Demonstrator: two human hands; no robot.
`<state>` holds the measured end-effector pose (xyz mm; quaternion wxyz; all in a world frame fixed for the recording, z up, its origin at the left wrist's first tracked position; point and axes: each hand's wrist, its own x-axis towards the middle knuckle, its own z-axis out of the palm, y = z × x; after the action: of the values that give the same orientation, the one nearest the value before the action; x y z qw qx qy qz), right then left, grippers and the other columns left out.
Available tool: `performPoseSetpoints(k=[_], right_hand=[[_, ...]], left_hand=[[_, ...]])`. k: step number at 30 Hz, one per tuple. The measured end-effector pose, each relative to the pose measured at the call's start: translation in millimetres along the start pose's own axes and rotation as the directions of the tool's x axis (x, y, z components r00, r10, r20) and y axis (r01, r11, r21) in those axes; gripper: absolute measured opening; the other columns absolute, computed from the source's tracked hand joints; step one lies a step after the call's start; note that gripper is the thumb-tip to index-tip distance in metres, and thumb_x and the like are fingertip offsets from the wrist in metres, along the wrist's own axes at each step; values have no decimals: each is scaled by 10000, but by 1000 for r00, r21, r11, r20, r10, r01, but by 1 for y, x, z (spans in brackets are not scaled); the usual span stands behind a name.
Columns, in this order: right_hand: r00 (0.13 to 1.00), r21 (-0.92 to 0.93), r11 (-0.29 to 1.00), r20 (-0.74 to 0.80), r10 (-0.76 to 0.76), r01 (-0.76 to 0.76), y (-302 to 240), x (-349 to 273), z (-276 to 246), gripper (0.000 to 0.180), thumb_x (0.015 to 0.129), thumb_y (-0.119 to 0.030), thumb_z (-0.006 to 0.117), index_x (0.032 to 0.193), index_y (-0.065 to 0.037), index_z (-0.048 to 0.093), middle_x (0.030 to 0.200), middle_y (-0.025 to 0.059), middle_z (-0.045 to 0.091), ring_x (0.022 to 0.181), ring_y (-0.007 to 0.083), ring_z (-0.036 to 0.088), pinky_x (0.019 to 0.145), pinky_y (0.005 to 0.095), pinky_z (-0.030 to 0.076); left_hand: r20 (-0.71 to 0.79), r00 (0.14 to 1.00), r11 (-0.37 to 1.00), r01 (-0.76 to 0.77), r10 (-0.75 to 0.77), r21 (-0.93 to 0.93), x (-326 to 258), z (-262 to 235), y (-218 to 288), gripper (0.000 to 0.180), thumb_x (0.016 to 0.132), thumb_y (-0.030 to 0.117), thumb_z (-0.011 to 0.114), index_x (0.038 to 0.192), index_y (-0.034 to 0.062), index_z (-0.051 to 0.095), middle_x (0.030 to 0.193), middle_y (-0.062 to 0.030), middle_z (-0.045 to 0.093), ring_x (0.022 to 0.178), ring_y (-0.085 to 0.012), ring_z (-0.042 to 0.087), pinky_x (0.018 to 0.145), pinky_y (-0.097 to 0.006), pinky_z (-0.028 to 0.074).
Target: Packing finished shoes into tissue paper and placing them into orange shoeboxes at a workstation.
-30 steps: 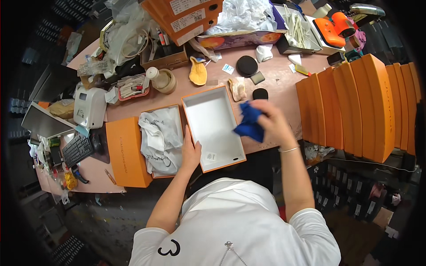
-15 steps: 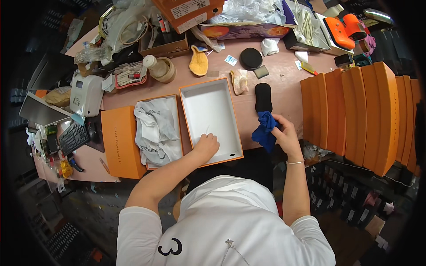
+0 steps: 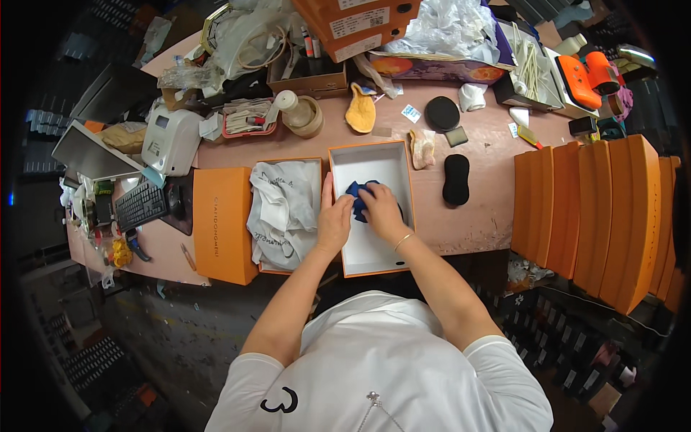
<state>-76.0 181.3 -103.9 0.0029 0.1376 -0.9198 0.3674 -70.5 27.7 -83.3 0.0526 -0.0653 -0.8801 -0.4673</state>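
The blue cloth [image 3: 353,190] lies inside the open white-lined box [image 3: 368,256] on the desk [image 3: 479,219]. The right hand [image 3: 384,214] has its fingers bent over this cloth, and the left hand [image 3: 335,222] is at the box's left wall, thumb near the cloth; whether either hand pinches something, I cannot tell.

Black keyboard [image 3: 141,205] beside a mouse [image 3: 175,201], orange tape dispenser [image 3: 576,81] well apart.

The cloth [image 3: 357,204] is deep blue; the open box [image 3: 367,252] is white inside, orange-rimmed; the wrapping [image 3: 288,209] is white with black script; the tabletop [image 3: 475,229] is pink.
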Motion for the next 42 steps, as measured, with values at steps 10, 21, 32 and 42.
performPoseSetpoints(k=[10,21,32,42], right_hand=[[441,-56,795,855,-275,605,-2,-41,-10,137,809,-179,591,846,-126,712,979,24,644,1024,204,574,823,350,452],[379,4,629,796,-473,778,18,-39,-50,88,765,-172,583,698,-150,636,872,-6,582,950,194,532,772,326,424],[983,-258,960,-173,64,-108,33,68,4,234,834,-84,517,1053,-48,590,1101,146,549,1047,333,505,845,426,440],[928,315,912,339,152,-264,-14,-38,-98,356,779,9,579,1126,-33,644,1031,208,635,993,331,616,893,377,483]], left_hand=[[135,973,979,173,-188,112,5,-9,-7,117,907,86,525,945,-21,556,1432,-246,371,1062,-430,571,837,-441,502],[90,979,972,169,-185,162,6,7,6,117,903,83,499,951,-15,541,1444,-261,343,928,-433,622,735,-475,526],[88,983,981,150,-162,124,0,3,-4,112,905,80,531,994,12,532,1444,-242,334,1007,-432,586,768,-469,516],[-28,998,985,-47,52,166,4,8,-9,182,883,54,540,1053,-7,564,1398,-237,362,1145,-406,500,934,-427,443]])
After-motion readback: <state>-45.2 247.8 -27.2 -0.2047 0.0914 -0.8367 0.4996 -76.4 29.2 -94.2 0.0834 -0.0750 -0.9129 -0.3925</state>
